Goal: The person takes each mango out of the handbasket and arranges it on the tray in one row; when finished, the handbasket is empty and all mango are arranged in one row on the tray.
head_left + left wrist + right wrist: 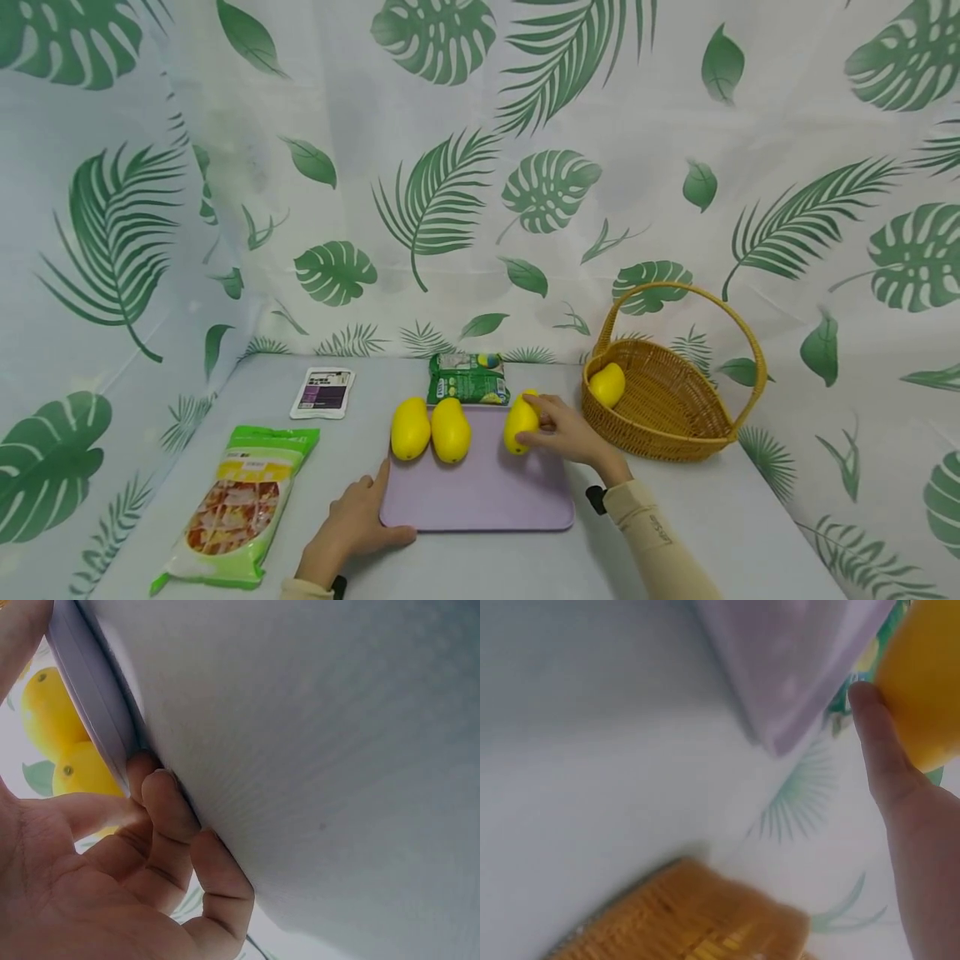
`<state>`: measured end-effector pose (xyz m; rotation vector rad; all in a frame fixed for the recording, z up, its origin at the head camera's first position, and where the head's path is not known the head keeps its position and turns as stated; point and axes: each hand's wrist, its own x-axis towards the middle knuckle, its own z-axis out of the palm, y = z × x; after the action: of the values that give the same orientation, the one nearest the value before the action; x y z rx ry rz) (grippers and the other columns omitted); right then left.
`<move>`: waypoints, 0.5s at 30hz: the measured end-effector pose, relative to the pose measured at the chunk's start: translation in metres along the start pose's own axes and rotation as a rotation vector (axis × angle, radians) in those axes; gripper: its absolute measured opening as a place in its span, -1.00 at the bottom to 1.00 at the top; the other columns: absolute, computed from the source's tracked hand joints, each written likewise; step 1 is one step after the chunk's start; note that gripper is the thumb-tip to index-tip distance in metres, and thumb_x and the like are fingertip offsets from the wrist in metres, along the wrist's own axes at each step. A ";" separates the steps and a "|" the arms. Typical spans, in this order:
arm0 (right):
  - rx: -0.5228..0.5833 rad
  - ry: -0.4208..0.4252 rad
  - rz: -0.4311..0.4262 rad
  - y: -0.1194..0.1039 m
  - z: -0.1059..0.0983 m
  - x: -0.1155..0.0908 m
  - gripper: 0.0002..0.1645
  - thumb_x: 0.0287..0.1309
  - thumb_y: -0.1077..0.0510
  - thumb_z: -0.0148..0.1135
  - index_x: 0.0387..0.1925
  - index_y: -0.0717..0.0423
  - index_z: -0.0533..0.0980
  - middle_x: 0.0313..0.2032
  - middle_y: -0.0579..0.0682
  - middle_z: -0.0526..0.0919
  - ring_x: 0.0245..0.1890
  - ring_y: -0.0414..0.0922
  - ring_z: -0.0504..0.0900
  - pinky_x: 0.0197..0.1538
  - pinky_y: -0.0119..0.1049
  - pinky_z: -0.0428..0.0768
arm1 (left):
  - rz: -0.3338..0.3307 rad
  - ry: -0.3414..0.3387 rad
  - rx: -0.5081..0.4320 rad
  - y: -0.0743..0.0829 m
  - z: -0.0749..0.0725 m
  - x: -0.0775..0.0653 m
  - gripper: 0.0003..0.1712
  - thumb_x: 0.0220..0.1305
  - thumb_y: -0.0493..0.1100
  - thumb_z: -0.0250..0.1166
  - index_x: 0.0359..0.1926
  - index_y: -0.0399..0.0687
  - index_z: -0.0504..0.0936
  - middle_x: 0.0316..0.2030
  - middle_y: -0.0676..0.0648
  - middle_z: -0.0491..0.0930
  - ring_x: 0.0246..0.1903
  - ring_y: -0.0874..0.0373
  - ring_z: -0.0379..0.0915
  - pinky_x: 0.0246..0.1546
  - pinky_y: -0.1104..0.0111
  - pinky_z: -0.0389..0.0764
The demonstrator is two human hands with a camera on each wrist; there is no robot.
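My right hand grips a yellow mango over the right part of a pale purple tray. In the right wrist view, the mango shows beside one finger; whether it touches the tray is unclear. Two more mangoes, one at the far left and one beside it, lie side by side toward the tray's back left. My left hand holds the tray's front left corner, with the thumb along the front edge. Curled fingers meet the tray's rim in the left wrist view.
At the right stands a wicker basket with a tall handle and one mango inside. A green packet lies behind the tray. To the left are a small white-and-purple packet and a larger green-and-white food bag.
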<state>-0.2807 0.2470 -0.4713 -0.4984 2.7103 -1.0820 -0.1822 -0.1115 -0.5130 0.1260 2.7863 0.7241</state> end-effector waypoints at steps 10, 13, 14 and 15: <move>-0.003 -0.055 -0.020 -0.012 0.020 0.021 -0.02 0.14 -0.24 0.40 0.50 -0.05 0.26 0.43 0.21 0.28 0.17 0.07 0.56 0.26 0.02 0.57 | 0.000 -0.001 -0.005 -0.001 0.001 -0.001 0.37 -0.22 0.34 0.60 0.51 -0.22 0.19 0.15 -0.40 0.52 0.04 -0.21 0.50 0.10 -0.32 0.46; 0.002 -0.064 -0.023 -0.015 0.024 0.027 -0.03 0.13 -0.24 0.41 0.49 -0.06 0.27 0.42 0.21 0.29 0.16 0.06 0.56 0.27 0.02 0.57 | -0.004 -0.002 -0.001 0.000 0.000 0.000 0.38 -0.21 0.34 0.60 0.51 -0.21 0.19 0.15 -0.40 0.52 0.04 -0.21 0.49 0.10 -0.32 0.46; 0.005 -0.067 -0.025 -0.016 0.025 0.029 -0.03 0.12 -0.24 0.41 0.49 -0.07 0.28 0.42 0.21 0.30 0.16 0.06 0.55 0.27 0.02 0.56 | -0.007 -0.003 0.000 0.000 0.000 0.000 0.38 -0.21 0.34 0.60 0.51 -0.22 0.19 0.15 -0.40 0.52 0.04 -0.21 0.49 0.11 -0.32 0.45; 0.000 -0.073 -0.029 -0.016 0.027 0.030 -0.03 0.12 -0.24 0.41 0.49 -0.07 0.28 0.41 0.21 0.31 0.16 0.05 0.55 0.27 0.02 0.56 | -0.008 -0.004 -0.002 0.001 0.000 0.000 0.38 -0.21 0.34 0.60 0.51 -0.22 0.19 0.15 -0.41 0.52 0.05 -0.22 0.49 0.11 -0.32 0.45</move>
<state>-0.2974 0.2079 -0.4806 -0.5674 2.6484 -1.0499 -0.1820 -0.1111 -0.5121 0.1158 2.7805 0.7237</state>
